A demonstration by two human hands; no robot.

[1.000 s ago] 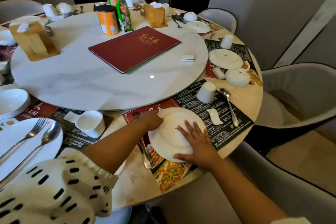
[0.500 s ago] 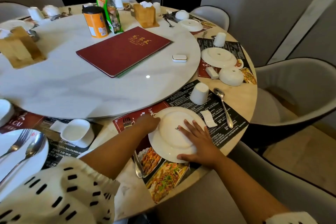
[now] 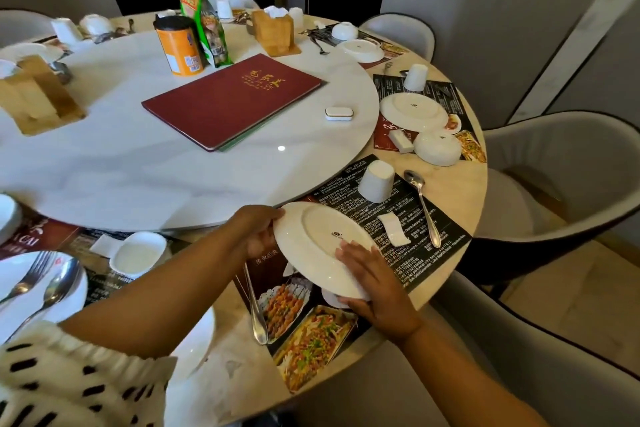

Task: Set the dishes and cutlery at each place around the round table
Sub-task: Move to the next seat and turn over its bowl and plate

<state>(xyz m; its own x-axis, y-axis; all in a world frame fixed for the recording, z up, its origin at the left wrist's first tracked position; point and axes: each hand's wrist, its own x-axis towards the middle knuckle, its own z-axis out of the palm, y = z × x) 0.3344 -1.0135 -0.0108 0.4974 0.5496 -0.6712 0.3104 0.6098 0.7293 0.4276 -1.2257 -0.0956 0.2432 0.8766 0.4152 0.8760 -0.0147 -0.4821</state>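
A white plate [image 3: 317, 239], bottom side up, is tilted above the dark menu placemat [image 3: 408, 218] at the near right place. My left hand [image 3: 258, 232] grips its left rim. My right hand [image 3: 375, 282] holds its right rim, fingers on top and thumb beneath. Something small and white shows under the plate's near edge. On the same mat stand an upturned white cup [image 3: 376, 181], a spoon [image 3: 424, 206] and a small white rest [image 3: 393, 227]. A second piece of cutlery [image 3: 256, 305] lies left of the plate.
The marble turntable [image 3: 138, 156] carries a red menu book [image 3: 232, 100], an orange can [image 3: 178, 45], a snack bag and wooden napkin holders. Further place settings with upturned plates and bowls ring the table. A plate with fork and spoon [image 3: 38, 284] sits at left. Grey chairs [image 3: 561, 166] stand at right.
The plate lay flat on the placemat under both hands; now both hands have lifted and tilted it off the mat. The view has moved closer.
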